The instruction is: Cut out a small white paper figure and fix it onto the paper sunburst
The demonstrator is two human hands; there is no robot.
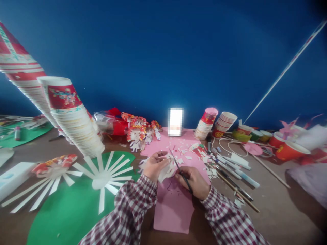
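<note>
A brown table (pixel 270 207) carries a green sheet (pixel 63 211) and, right of it, a pink sheet (pixel 173 217). Above the pink sheet, the left hand (pixel 155 166) pinches white paper (pixel 167 173) between thumb and fingers; the right hand (pixel 196 182) curls closed around dark scissors (pixel 184 177), blades beside the paper. Small scraps (pixel 188 157) litter the pink sheet.

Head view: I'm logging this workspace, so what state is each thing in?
Left hand: closed on white paper
Right hand: closed on dark tool
Pink sheet: flat, scrap-strewn
White strip piece: strips splayed
Front-left cup stack: nested, rims up
Markers: lying loose
Screen: lit
</note>
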